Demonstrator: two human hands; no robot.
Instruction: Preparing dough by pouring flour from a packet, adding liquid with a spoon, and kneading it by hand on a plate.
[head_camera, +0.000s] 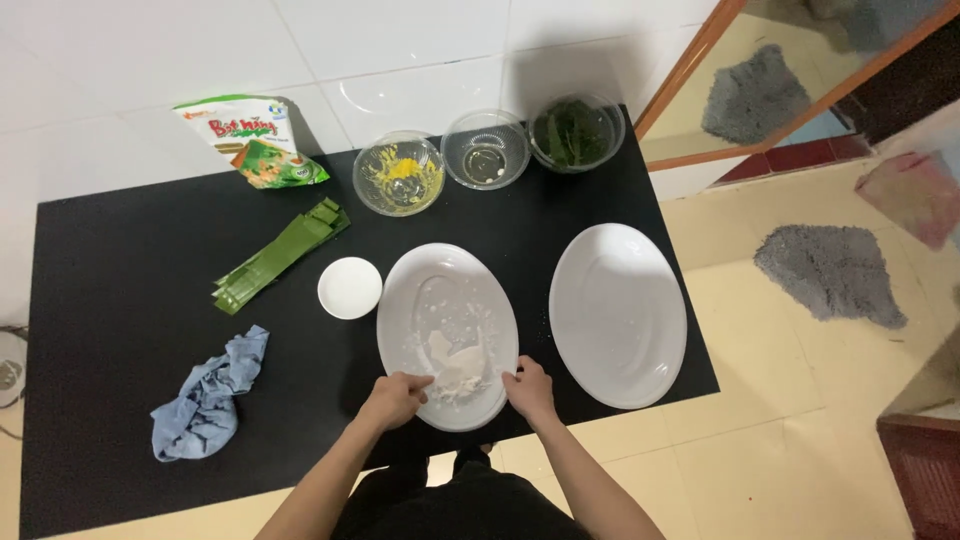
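Both my hands, left and right, grip the white dough on the near plate, partly gathered, flour still scattered. Second plate, leaves and 3 bowls look untouched.

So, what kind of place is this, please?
Probably a home kitchen or a food-preparation corner. On a black table against a white tiled wall, both hands work white dough on an oval plate, with glass ingredient bowls behind.
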